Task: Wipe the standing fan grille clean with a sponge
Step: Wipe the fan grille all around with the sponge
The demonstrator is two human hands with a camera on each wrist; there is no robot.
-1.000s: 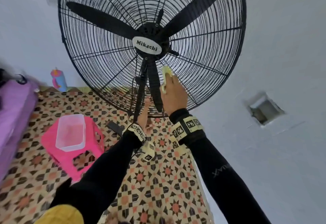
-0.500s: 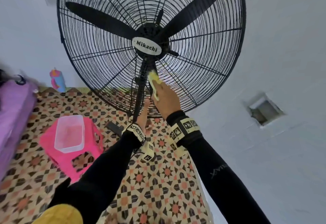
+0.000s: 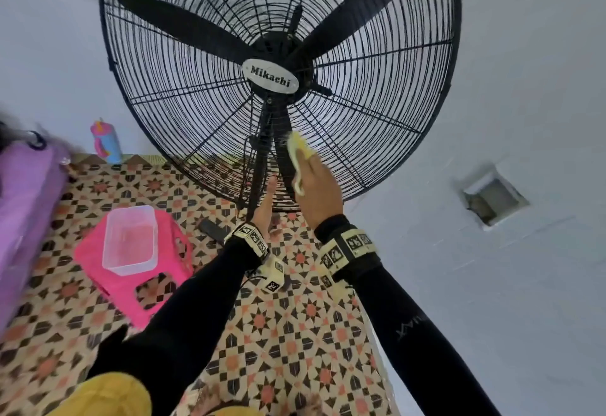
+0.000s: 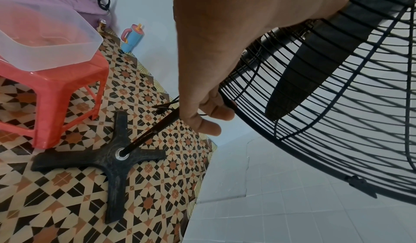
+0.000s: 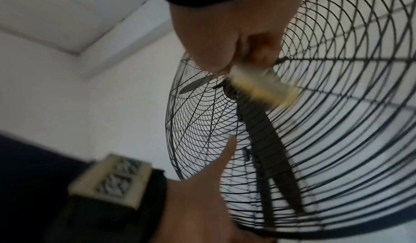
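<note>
Right hand [image 3: 319,192]: grip closed on yellow sponge [image 3: 296,150], pressed to the fan grille [image 3: 377,127] below the hub. Left hand [image 4: 209,111]: grip curled round the grille's lower rim. Black fan base [image 4: 108,156] on patterned floor [image 3: 295,350]. Pink stool [image 3: 157,271] bearing clear tub [image 3: 129,238], left of the fan.

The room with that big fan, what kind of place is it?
Probably a room in someone's home. The floor has patterned tiles, a pink plastic stool carries a clear tub, and a child's sippy cup stands by the wall.
</note>
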